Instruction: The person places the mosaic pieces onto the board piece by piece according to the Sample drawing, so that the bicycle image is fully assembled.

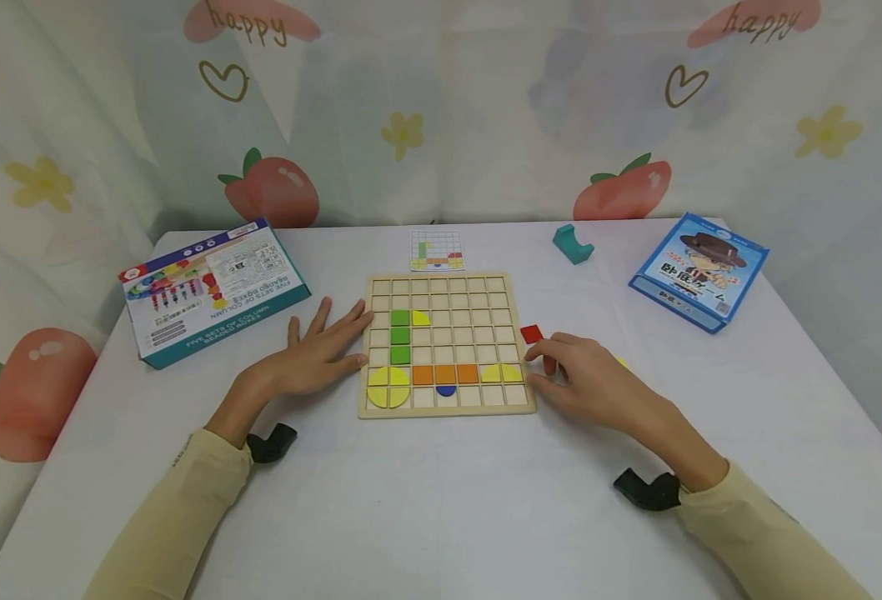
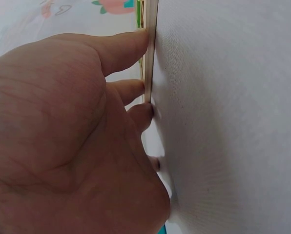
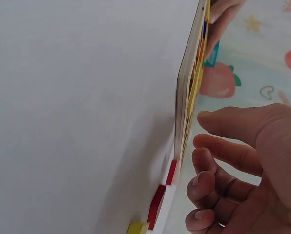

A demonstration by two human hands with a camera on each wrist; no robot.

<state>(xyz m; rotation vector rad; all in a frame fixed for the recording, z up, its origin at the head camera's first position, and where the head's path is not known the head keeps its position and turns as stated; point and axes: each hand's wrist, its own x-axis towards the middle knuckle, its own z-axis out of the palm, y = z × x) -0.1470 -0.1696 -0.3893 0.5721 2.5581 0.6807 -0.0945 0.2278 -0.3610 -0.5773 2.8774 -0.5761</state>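
Observation:
A wooden grid board (image 1: pixel 486 329) lies flat on the table. Seated in it are green squares (image 1: pixel 400 337), orange squares (image 1: pixel 444 375), a blue half-round piece (image 1: pixel 446 390) and yellow rounded pieces (image 1: pixel 388 387). My left hand (image 1: pixel 312 352) rests with fingers spread, thumb and fingertips touching the board's left edge. Beside the board's lower right edge is my right hand (image 1: pixel 587 375), its fingers loosely bent. The right wrist view shows a gap between thumb and forefinger with nothing in it. A red square (image 1: pixel 532 334) lies right of the board; that wrist view shows two red pieces (image 3: pixel 156 206) and a yellow piece (image 3: pixel 137 227).
A pattern card (image 1: pixel 437 252) lies behind the board. A teal curved piece (image 1: pixel 573 244) is at the back right, left of a blue box (image 1: pixel 699 271). At the left lies a larger white and teal box (image 1: pixel 216 292). A printed cloth hangs behind the table.

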